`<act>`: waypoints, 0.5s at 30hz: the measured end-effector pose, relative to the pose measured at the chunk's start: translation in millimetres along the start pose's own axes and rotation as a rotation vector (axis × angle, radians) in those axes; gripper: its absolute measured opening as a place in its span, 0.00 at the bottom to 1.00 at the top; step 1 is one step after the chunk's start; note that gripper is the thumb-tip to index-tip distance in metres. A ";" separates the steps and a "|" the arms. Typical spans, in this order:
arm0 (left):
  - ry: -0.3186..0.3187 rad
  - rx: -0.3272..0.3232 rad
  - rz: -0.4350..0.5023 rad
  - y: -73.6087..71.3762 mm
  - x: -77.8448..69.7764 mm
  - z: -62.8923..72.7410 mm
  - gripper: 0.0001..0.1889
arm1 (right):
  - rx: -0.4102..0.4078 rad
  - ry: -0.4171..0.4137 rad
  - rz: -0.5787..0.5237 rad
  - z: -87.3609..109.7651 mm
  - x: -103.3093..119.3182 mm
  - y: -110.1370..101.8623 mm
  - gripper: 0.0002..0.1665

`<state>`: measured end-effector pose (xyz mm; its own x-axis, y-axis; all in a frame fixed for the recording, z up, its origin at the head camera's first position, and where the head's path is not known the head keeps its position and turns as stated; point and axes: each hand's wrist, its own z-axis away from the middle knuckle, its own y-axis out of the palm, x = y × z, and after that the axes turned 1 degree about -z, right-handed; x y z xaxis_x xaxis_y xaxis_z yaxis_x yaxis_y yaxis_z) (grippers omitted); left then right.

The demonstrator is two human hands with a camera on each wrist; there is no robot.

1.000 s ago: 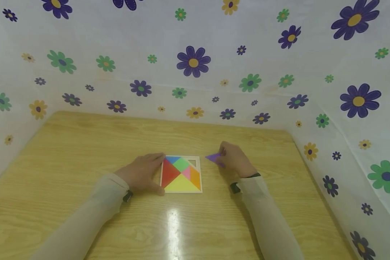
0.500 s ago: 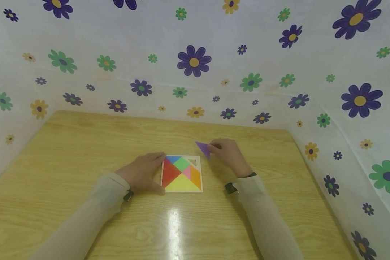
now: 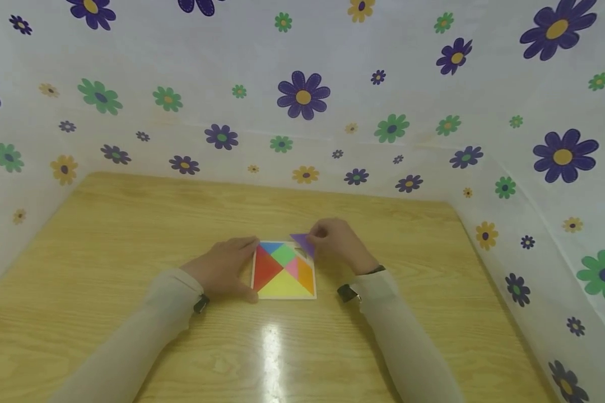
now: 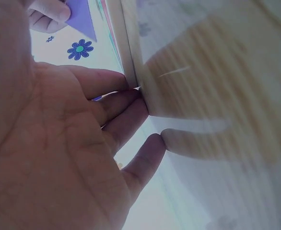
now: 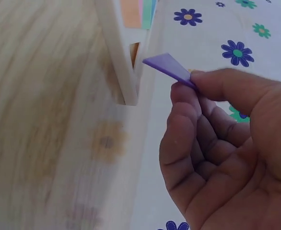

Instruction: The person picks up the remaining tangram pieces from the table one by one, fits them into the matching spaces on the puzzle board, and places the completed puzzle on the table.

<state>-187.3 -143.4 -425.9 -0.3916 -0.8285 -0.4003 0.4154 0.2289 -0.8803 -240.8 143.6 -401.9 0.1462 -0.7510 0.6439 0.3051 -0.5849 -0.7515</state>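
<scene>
A square tangram tray (image 3: 284,298) with a pale rim lies on the table, holding red, blue, green, pink, orange and yellow pieces. A small triangular recess (image 3: 301,252) shows at its far right corner. My left hand (image 3: 219,268) rests at the tray's left side, thumb and fingers spread; in the left wrist view, extended fingertips touch the tray's edge (image 4: 123,43) and the tabletop. Between thumb and forefinger, my right hand (image 3: 340,243) pinches a purple triangle piece (image 3: 301,241) just above that corner. The right wrist view shows the piece (image 5: 168,66) tilted, apart from the rim.
The wood-grain table (image 3: 206,352) stretches around the tray on all sides. Behind it and to the right hangs a white flower-print sheet (image 3: 252,117). Dark bands (image 3: 349,292) circle both wrists at the sleeve cuffs.
My right hand has carried the purple triangle leftward from the table beside the tray to over its far right corner, turning it on the way. The left hand has stayed in place.
</scene>
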 end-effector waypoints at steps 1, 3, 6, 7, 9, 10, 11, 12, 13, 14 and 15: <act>0.000 -0.002 -0.003 0.4 0.2 -0.4 0.64 | 0.014 -0.003 0.009 0.3 -0.5 0.2 0.08; -0.002 -0.004 -0.005 1.0 0.2 -0.8 0.64 | 0.033 -0.016 0.028 1.0 -1.2 0.4 0.07; -0.011 -0.001 -0.006 1.1 -0.5 -0.7 0.64 | 0.041 -0.041 0.056 0.6 -3.1 1.5 0.07; -0.011 -0.002 -0.007 1.1 -0.7 -0.6 0.64 | 0.043 -0.047 0.062 0.1 -3.9 2.2 0.07; -0.011 -0.001 -0.004 1.2 -0.9 -0.5 0.64 | 0.047 -0.055 0.077 -1.0 -5.3 3.7 0.07; -0.016 0.002 -0.004 1.4 -0.9 -0.4 0.64 | 0.049 -0.053 0.078 -1.7 -5.8 4.6 0.07; -0.019 0.005 -0.004 1.7 -0.6 -0.7 0.64 | 0.051 -0.053 0.081 -2.3 -6.1 5.5 0.07; -0.016 0.004 -0.003 2.1 -0.2 -0.8 0.64 | 0.050 -0.052 0.082 -2.7 -6.2 6.6 0.07; -0.013 0.004 -0.003 2.6 0.3 -1.2 0.64 | 0.052 -0.053 0.079 -3.0 -6.0 7.4 0.08; -0.010 0.003 -0.002 3.0 0.8 -1.5 0.64 | 0.052 -0.052 0.078 -3.0 -5.6 8.2 0.08; -0.007 0.003 -0.002 3.3 1.2 -1.7 0.64 | 0.052 -0.050 0.075 -2.9 -5.2 8.8 0.08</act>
<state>-187.7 -142.8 -429.7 -0.3861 -0.8327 -0.3969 0.4169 0.2263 -0.8803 -241.6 141.6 -412.3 0.2170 -0.7751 0.5934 0.3399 -0.5098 -0.7903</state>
